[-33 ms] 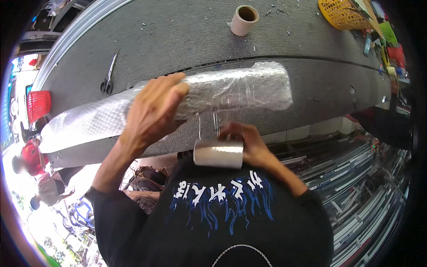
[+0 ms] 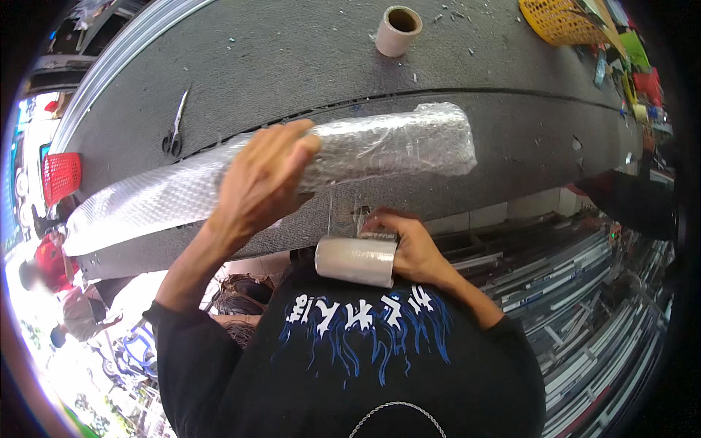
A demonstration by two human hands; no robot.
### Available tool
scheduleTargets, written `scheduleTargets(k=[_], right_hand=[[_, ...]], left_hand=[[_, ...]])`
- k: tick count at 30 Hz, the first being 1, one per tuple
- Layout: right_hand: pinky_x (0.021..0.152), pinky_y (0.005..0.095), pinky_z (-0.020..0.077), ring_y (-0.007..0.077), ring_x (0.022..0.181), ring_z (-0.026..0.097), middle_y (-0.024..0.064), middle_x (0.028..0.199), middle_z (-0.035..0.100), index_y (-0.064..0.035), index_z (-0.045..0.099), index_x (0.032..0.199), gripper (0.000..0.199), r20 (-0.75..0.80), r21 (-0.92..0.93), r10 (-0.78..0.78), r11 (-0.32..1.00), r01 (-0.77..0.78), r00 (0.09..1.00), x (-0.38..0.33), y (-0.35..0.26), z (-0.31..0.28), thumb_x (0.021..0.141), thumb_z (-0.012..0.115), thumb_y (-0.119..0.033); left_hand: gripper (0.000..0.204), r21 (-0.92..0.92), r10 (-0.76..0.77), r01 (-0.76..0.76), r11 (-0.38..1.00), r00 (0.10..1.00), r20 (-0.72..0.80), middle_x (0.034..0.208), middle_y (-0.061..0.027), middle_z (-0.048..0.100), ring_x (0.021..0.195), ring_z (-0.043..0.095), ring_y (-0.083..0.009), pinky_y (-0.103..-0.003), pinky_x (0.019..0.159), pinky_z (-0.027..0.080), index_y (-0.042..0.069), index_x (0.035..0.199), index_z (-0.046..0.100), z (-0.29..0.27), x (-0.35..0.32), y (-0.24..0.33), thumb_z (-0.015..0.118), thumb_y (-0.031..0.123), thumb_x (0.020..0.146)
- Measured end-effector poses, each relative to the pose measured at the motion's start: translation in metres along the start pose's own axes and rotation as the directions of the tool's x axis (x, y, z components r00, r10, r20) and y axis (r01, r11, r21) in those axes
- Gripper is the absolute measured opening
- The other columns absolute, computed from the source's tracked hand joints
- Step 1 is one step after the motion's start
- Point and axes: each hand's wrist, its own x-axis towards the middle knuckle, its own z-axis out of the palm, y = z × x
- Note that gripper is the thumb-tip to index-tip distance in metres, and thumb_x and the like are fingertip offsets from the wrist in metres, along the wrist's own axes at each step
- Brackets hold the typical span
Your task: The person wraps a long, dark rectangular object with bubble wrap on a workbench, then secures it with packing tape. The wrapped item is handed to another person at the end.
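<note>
A long package in bubble wrap (image 2: 394, 142) lies slantwise along the near side of the grey-topped bench (image 2: 292, 66), its right end bound in clear film. My left hand (image 2: 263, 171) is closed over its middle from above, with the thumb on the near side. Close to my chest, my right hand (image 2: 409, 244) grips a roll of clear stretch film (image 2: 354, 261) at its right end. A thin, see-through strip of film runs from the roll up toward the package's underside. The right fingers are partly hidden behind the roll.
Beyond the package stands a second roll with a cardboard core (image 2: 398, 33). Black-handled scissors (image 2: 175, 131) lie at the left near a red basket (image 2: 62, 177). A yellow basket (image 2: 558, 22) sits far right. Metal profiles (image 2: 584, 328) are stacked below right; people (image 2: 87, 310) are at lower left.
The film roll has moved slightly down and left with my right hand, and tilts a little more. My left hand has shifted slightly rightward over the package.
</note>
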Motion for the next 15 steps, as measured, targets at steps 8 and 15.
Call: scheduleTargets(k=[8,15], right_hand=[[0.087,0.0304,0.0552,0.0135,0.097,0.070,0.0090,0.105,0.071,-0.0020,0.058,0.114,0.046,-0.064,0.240,0.369,0.908,-0.345,0.927,-0.013,-0.041,-0.004,0.083,0.091,-0.009],[0.076,0.0394,0.0576,0.0315,0.084,0.072,0.0122,0.092,0.066,-0.0060,0.066,0.113,0.039,0.160,-0.707,-0.364,0.606,0.364,0.917,-0.002,-0.116,-0.045,0.079,0.086,-0.008]], left_hand=[[0.128,0.199,-0.371,0.323,0.925,0.878,0.302,0.148,-0.0183,0.059,0.138,0.056,-0.0378,-0.062,0.116,0.040,0.022,0.167,0.036,0.044,-0.069,0.013,0.105,0.034,0.060],[0.076,0.116,-0.295,0.275,0.954,0.930,0.218,0.116,-0.0127,0.071,0.113,0.068,-0.0335,-0.047,0.100,0.051,0.008,0.143,0.060,0.054,-0.099,-0.003,0.090,0.018,0.073]])
